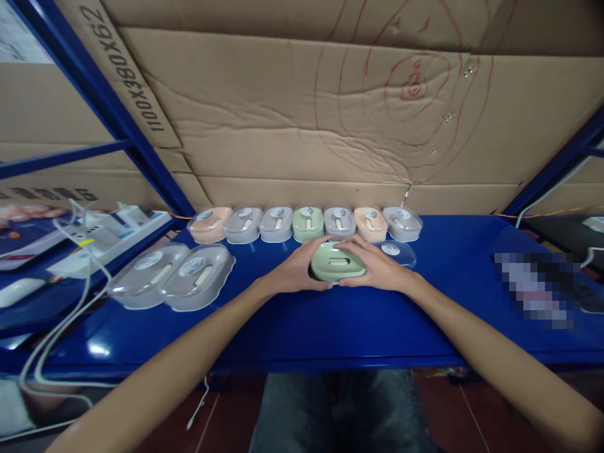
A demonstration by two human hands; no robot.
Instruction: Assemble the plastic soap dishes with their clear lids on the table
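In front of me, both hands grip a small green plastic box (338,267) with rounded corners and a pale bar set in a slot on its top. My left hand (297,267) wraps its left side, thumb at the near edge. My right hand (375,264) closes round its right side. Just behind my right hand lies a clear plastic cover (396,253) with a round sticker, partly hidden by that hand. A similar green box (308,224) under a clear cover stands right behind the held one.
A row of covered boxes, peach (210,224), grey (276,224) and green, lines the back of the blue table (302,333) by the cardboard wall (264,113). Two grey boxes (197,277) stand at left. A power strip (127,236) and cables lie further left; a blurred-out object (538,289) lies right.
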